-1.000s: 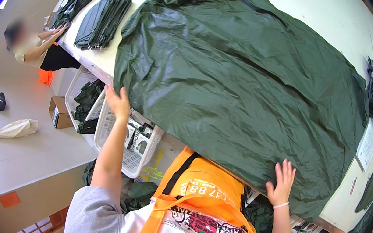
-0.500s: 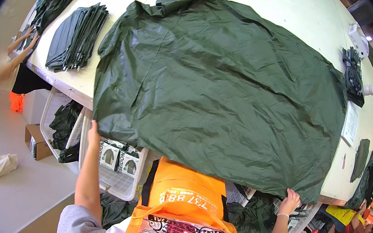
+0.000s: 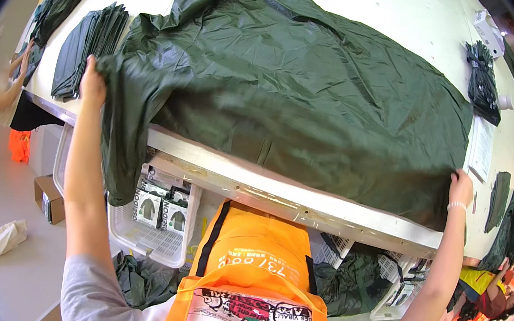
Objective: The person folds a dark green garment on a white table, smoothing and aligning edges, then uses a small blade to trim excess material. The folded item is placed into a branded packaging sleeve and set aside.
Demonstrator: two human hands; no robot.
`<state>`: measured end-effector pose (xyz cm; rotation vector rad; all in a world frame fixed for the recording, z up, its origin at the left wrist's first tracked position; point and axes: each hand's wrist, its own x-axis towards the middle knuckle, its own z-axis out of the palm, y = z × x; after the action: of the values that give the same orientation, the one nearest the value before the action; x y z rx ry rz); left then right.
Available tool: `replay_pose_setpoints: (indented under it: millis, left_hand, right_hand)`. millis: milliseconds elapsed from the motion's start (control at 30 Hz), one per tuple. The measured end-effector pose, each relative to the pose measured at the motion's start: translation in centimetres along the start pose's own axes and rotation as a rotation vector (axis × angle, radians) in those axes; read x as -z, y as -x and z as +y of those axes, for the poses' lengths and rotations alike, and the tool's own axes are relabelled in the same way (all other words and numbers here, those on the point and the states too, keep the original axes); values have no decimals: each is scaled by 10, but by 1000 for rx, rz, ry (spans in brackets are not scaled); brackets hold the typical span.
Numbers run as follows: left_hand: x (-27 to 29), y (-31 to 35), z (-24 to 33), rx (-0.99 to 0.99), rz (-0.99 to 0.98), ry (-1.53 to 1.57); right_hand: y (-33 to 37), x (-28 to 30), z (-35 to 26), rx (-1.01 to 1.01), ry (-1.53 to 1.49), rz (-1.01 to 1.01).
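A large dark green raincoat (image 3: 346, 75) of thin, shiny cloth lies creased across the white table (image 3: 430, 27). My left hand (image 3: 93, 84) is closed on its left edge, beside a stack of folded dark green pieces (image 3: 92, 41). From that hand a sleeve-like part (image 3: 121, 155) hangs down past the table's front edge. Over at the right, my right hand (image 3: 459, 189) pinches the raincoat's near right corner. Between the hands the near part of the cloth is lifted and blurred by motion.
White baskets (image 3: 157, 252) with packets and dark cloth stand below the table edge. A dark bundle (image 3: 483, 83), a white box (image 3: 489, 32) and a printed sheet (image 3: 482, 148) lie at right. Another person's hands (image 3: 20, 74) are at far left, above a cardboard box (image 3: 48, 198).
Both hands have moved up and away from me, my left also leftward and my right also rightward, carrying the raincoat's near edge over the table. The table's front edge now shows.
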<state>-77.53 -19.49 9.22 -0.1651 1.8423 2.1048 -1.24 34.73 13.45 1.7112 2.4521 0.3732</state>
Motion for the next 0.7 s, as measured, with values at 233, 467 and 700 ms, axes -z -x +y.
replay_pose_setpoints:
  millis: [233, 467, 700]
  left_hand:
    - [-74, 39, -74, -901, 23, -1455]
    - [-93, 143, -159, -818, -408, -1724]
    - [-61, 168, -145, -703, -532, -1782]
  right_hand:
    - [-29, -88, -60, 32, -204, 84]
    - [57, -104, -109, 297, -322, -68]
    - [100, -55, -69, 495, -499, -161]
